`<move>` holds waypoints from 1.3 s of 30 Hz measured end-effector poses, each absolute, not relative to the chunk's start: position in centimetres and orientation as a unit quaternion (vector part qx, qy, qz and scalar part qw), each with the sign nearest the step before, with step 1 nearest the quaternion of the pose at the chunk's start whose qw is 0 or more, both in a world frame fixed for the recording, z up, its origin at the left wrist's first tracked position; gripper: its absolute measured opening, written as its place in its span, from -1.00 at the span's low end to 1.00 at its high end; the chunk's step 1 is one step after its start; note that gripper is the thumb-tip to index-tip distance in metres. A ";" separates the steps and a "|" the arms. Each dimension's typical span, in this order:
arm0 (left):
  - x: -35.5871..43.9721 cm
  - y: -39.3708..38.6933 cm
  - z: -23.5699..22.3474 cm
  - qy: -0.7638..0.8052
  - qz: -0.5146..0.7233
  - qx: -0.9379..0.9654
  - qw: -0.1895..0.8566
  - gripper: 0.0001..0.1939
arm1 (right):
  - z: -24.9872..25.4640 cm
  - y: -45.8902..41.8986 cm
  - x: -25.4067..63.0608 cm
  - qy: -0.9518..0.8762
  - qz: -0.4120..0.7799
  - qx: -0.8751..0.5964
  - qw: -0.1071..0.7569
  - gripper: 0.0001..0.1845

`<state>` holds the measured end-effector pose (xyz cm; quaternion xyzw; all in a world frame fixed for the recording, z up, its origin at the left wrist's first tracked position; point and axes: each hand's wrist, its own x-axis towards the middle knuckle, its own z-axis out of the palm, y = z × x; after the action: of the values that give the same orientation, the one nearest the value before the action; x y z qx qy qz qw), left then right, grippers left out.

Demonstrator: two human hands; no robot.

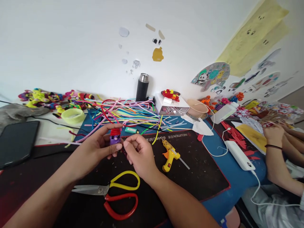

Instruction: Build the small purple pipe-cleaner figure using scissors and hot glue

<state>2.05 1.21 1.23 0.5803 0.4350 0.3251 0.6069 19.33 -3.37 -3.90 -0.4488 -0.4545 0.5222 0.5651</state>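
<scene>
My left hand (pixel 97 145) is closed around a small pipe-cleaner figure (pixel 115 139), purple with a red top and dark eyes, holding it upright between thumb and fingers. Right beside it, my right hand (pixel 140 155) is closed in a pinch. A bit of dark red shows near its fingertips, but what they grip is too small to make out. Below both hands, scissors (pixel 100 190) with one yellow and one red handle lie on the black mat (pixel 194 180). To the right of my hands a yellow glue gun (pixel 170 154) lies with a glue stick poking out.
Loose pipe cleaners (pixel 133 110) spread along the back, by a black flask (pixel 142 88) and white box (pixel 172 106). A phone (pixel 19 142) and tape roll (pixel 72 116) lie left. At right are a cabled power bank (pixel 239 155) and another person's arm (pixel 274 158).
</scene>
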 end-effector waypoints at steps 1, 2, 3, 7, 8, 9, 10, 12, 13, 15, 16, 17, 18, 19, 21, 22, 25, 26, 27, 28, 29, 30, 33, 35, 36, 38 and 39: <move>2.1 1.2 1.3 0.434 0.324 0.583 0.606 -0.25 | -3.9 -3.4 19.3 -0.456 0.521 -0.448 0.565 -0.67; 2.1 1.1 1.3 0.432 0.323 0.585 0.605 -0.29 | -3.9 -3.4 19.3 -0.458 0.522 -0.447 0.565 -0.67; 2.1 1.0 1.3 0.431 0.323 0.587 0.604 -0.32 | -3.9 -3.5 19.3 -0.459 0.522 -0.446 0.564 -0.67; 2.2 0.9 1.5 0.420 0.328 0.578 0.619 -0.36 | -3.6 -3.6 19.4 -0.464 0.521 -0.447 0.560 -0.67; 2.3 0.9 1.4 0.417 0.330 0.570 0.626 -0.35 | -3.5 -3.6 19.4 -0.464 0.520 -0.450 0.559 -0.67; 2.2 0.9 1.4 0.416 0.333 0.563 0.632 -0.33 | -3.5 -3.6 19.4 -0.463 0.518 -0.452 0.559 -0.67; 2.2 1.0 1.3 0.416 0.335 0.555 0.638 -0.31 | -3.5 -3.6 19.5 -0.464 0.517 -0.452 0.560 -0.68; 2.1 1.0 1.0 0.416 0.341 0.541 0.647 -0.26 | -3.5 -3.7 19.5 -0.466 0.515 -0.452 0.560 -0.70; 2.1 1.1 0.9 0.415 0.342 0.535 0.651 -0.24 | -3.4 -3.7 19.5 -0.467 0.514 -0.451 0.560 -0.71; 2.1 1.1 0.8 0.411 0.344 0.528 0.659 -0.22 | -3.4 -3.8 19.5 -0.469 0.513 -0.452 0.559 -0.70; 2.1 1.1 0.9 0.409 0.344 0.526 0.662 -0.22 | -3.3 -3.8 19.5 -0.470 0.513 -0.453 0.558 -0.70; 2.2 1.0 0.9 0.408 0.343 0.526 0.662 -0.23 | -3.3 -3.8 19.5 -0.470 0.512 -0.455 0.557 -0.69; 2.2 1.0 1.0 0.409 0.343 0.528 0.661 -0.23 | -3.2 -3.8 19.4 -0.470 0.512 -0.457 0.554 -0.68; 2.2 1.0 1.1 0.411 0.342 0.530 0.658 -0.22 | -3.1 -3.9 19.4 -0.471 0.512 -0.460 0.551 -0.67; 2.3 1.0 1.1 0.416 0.340 0.535 0.652 -0.22 | -3.0 -3.9 19.4 -0.475 0.512 -0.464 0.545 -0.67; 2.3 1.0 1.0 0.416 0.339 0.539 0.649 -0.23 | -2.9 -4.0 19.3 -0.477 0.512 -0.464 0.543 -0.66; 2.3 1.1 0.7 0.410 0.338 0.558 0.638 -0.24 | -2.8 -4.0 19.3 -0.475 0.510 -0.461 0.549 -0.67; 2.3 1.1 0.6 0.407 0.337 0.566 0.633 -0.24 | -2.8 -4.0 19.3 -0.473 0.508 -0.462 0.552 -0.68; 2.3 1.1 0.5 0.407 0.336 0.573 0.627 -0.24 | -2.7 -4.0 19.3 -0.472 0.506 -0.463 0.554 -0.69; 2.3 1.1 0.5 0.408 0.335 0.579 0.622 -0.24 | -2.7 -4.0 19.3 -0.471 0.505 -0.462 0.556 -0.70; 2.3 1.1 0.6 0.410 0.332 0.583 0.618 -0.25 | -2.7 -4.0 19.2 -0.472 0.504 -0.461 0.558 -0.71; 2.4 1.1 0.6 0.412 0.330 0.585 0.616 -0.25 | -2.6 -4.0 19.2 -0.473 0.503 -0.458 0.560 -0.73; 2.4 1.0 0.8 0.414 0.321 0.588 0.617 -0.25 | -2.5 -3.9 19.2 -0.473 0.505 -0.450 0.566 -0.77; 2.5 0.9 0.7 0.415 0.318 0.589 0.617 -0.25 | -2.4 -3.9 19.1 -0.469 0.507 -0.451 0.566 -0.77; 2.5 0.9 0.6 0.416 0.318 0.589 0.615 -0.25 | -2.4 -3.9 19.1 -0.467 0.509 -0.453 0.564 -0.76; 2.5 0.9 0.5 0.418 0.318 0.591 0.612 -0.25 | -2.5 -3.9 19.2 -0.465 0.509 -0.456 0.563 -0.75; 2.5 0.9 0.4 0.418 0.318 0.593 0.610 -0.26 | -2.5 -3.9 19.2 -0.466 0.507 -0.458 0.562 -0.75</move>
<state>2.48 0.88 0.38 0.5930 0.4182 0.3181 0.6102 19.19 -3.88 -2.53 -0.4576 -0.4657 0.5073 0.5624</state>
